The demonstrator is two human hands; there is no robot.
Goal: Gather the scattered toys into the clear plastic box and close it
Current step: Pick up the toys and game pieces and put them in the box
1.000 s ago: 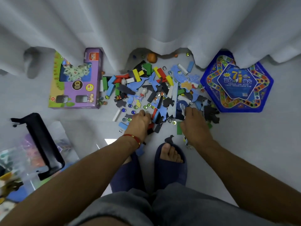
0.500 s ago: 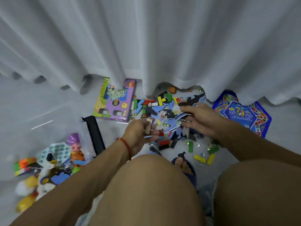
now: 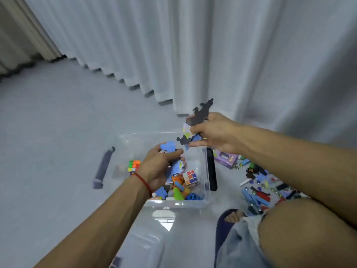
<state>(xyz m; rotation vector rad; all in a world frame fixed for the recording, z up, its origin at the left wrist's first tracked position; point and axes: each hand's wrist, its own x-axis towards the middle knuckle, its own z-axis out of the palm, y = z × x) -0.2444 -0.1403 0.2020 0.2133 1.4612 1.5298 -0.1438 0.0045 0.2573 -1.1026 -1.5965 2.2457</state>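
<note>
box (image 3: 206, 202) mouth open, curtain (image 3: 193, 55) behind

Single head-worn wide-angle view — looks forward and down from above, close over the clear plastic box (image 3: 204, 203) on the floor (image 3: 58, 132), curtain (image 3: 193, 45) behind.

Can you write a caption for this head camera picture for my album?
Both hands, left and right, hold foam pieces over the clear box, with more toys on the floor.
</note>
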